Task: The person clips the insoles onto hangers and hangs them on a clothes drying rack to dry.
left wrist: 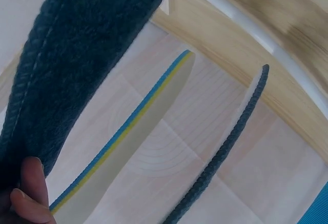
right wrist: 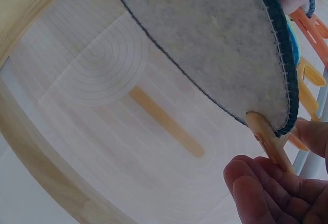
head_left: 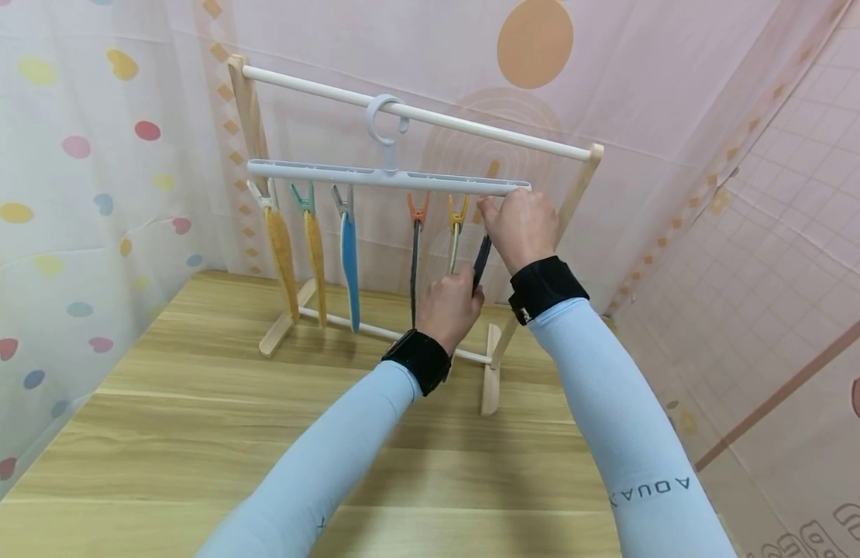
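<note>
My left hand (head_left: 447, 310) grips a dark blue insole (head_left: 481, 260) by its middle; its grey felt-like underside fills the upper part of the right wrist view. My right hand (head_left: 524, 229) pinches a light orange clothespin (right wrist: 269, 142) under the right end of the grey-blue hanger (head_left: 402, 180). The clothespin's tip lies over the insole's edge. Left of my hands, a cream insole (left wrist: 133, 152) with blue and yellow layers hangs from a yellow clip (head_left: 459, 208). Beside it another dark insole (left wrist: 220, 152) hangs from an orange clip (head_left: 417, 208).
The hanger hooks over the white top rod (head_left: 472, 128) of a wooden rack. On its left half hang a yellow insole (head_left: 281, 252), a second yellow insole (head_left: 314, 260) and a blue insole (head_left: 349, 267), each clipped. The rack stands on a wood-grain table (head_left: 193, 403) before patterned curtains.
</note>
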### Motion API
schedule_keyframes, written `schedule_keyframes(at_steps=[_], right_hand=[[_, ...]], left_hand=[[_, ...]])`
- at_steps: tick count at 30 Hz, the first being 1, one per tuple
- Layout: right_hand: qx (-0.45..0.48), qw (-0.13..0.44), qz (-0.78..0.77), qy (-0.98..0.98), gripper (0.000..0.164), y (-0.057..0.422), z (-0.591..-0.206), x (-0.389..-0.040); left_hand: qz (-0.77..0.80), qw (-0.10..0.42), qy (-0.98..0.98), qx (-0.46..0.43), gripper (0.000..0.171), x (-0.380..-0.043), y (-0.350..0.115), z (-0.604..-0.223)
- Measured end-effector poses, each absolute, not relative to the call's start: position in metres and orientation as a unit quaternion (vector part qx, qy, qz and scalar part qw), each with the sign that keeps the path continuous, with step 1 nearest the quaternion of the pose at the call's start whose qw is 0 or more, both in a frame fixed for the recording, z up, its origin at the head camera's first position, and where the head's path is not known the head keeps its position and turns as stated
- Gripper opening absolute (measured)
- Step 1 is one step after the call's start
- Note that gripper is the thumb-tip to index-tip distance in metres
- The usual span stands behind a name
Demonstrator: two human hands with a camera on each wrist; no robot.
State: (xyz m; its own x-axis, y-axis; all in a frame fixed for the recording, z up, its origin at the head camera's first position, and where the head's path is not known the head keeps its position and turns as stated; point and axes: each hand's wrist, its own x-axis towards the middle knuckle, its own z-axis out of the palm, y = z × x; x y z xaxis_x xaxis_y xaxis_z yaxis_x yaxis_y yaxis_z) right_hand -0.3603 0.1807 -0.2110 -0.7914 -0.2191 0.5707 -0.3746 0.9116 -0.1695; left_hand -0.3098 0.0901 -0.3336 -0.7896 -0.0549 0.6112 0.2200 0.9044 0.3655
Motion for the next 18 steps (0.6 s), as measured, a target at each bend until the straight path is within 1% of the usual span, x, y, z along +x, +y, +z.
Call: schedule_keyframes(at_steps=[4,9,14,18], right_hand=[[0.156,0.274,0.146,-0.938,0.059,0.1806,-0.2111,-0.3592],[0.156,0.278,0.149,-0.936,0.061,0.181,-0.2122,-0.3609],[0.163,0.279,0.155,-0.933,0.063,0.1826,-0.2142,-0.3618],[0.161,0.274,0.143,-0.937,0.063,0.1843,-0.2146,-0.3614]], left_hand=[[-0.212,0.316,-0.924,-0.044,0.02,-0.3089,0.0903,-0.3346],[-0.207,0.316,-0.924,-0.052,0.032,-0.3086,0.0899,-0.3369],[-0.175,0.342,-0.921,-0.066,0.041,-0.3099,0.0872,-0.341],[-0.157,0.362,-0.916,-0.075,0.043,-0.3096,0.083,-0.3431]])
